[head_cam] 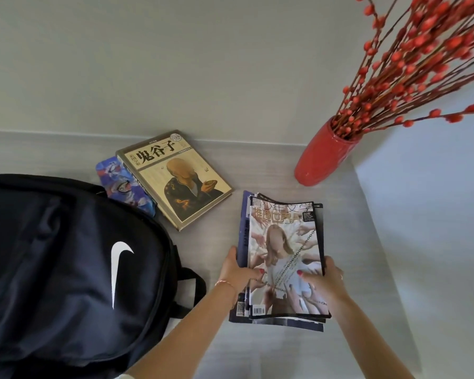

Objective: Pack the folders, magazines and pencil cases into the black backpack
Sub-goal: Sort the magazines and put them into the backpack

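From the head view, a pale table (257, 165) runs back to a wall, its far edge a straight line behind the things, and its right edge slants down past the magazines; bare surface lies between the magazines and that right edge, and behind them up to the vase. The backpack (52, 269) lies flat at the left, filling that side of the table, its zip shut along the visible rim, so what it holds cannot be told; a white swoosh (119, 269) marks its front. A red vase (323, 157) stands at the back right, holding branches of red buds (411, 64) that spread up and right. The magazines (282, 258) lie stacked near the front, right of the backpack and apart from it. The left hand (238, 272) grips the stack's left edge, thumb on the cover; the right hand (323, 277) grips its right edge likewise. A book (173, 179) with large Chinese characters lies behind, its left edge over a blue patterned pencil case (121, 179) that touches the backpack.
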